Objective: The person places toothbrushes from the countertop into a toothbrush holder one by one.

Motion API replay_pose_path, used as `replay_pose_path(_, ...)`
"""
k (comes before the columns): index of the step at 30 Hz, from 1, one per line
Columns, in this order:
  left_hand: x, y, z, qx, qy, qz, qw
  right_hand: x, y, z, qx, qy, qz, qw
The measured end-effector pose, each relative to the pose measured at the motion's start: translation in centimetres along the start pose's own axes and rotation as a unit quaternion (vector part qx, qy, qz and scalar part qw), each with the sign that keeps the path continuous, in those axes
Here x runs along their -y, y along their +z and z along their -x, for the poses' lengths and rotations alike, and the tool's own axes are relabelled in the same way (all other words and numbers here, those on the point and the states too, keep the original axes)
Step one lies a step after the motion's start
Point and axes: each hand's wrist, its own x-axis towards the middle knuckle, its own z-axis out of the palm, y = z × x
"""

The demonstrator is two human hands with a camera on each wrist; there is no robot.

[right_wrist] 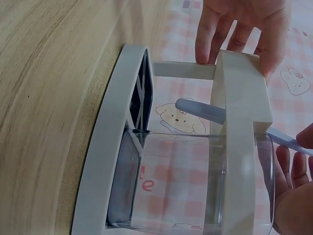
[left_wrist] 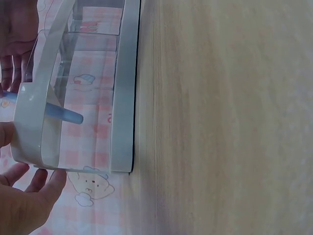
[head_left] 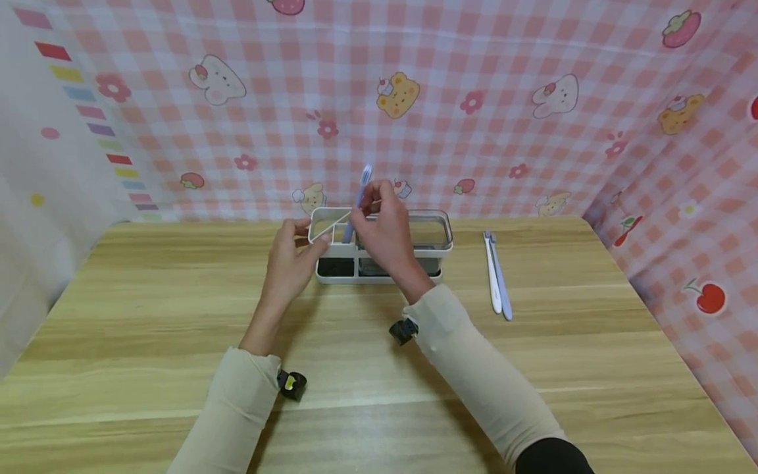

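Observation:
A white two-tier toothbrush holder [head_left: 385,280] stands on the table near the back edge. My left hand [head_left: 288,260] grips its left end, thumb at the front of the upper rim and fingers behind. Between the thumb and fingers of my right hand [head_left: 386,227] is a light blue toothbrush [head_left: 365,176], bristle head up. Its handle [right_wrist: 198,108] passes down through the upper frame. In the left wrist view, the handle's rounded end [left_wrist: 73,116] hangs above the base, apart from it. A clear cup [head_left: 432,232] sits in the holder's right part.
To the right on the wooden table [head_left: 355,428] lie a white toothbrush [head_left: 493,280] and a blue-purple toothbrush [head_left: 502,283], side by side and touching. Behind the table hangs a pink checked curtain [head_left: 331,79], which continues along the right side.

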Motion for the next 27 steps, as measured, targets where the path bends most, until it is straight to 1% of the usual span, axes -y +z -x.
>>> replay_pose_path(8,-0.09,0.03,0.03,0.0,-0.001,0.004,1.0,-0.21,-0.16,0.11,0.024,0.022,0.011,0.999)
replay_pose_path(16,0.14,0.01,-0.09,0.001,0.001,0.005,1.0,-0.36,-0.28,0.04,0.057,0.02,0.026,0.998)
replay_pose_path(21,0.17,-0.03,-0.11,0.002,0.001,0.004,1.0,-0.3,-0.45,-0.08,0.073,0.034,0.046,0.996)
replay_pose_path(27,0.09,0.01,-0.05,0.002,-0.002,0.009,1.0,-0.14,-0.64,-0.2,0.081,0.052,0.062,0.993)
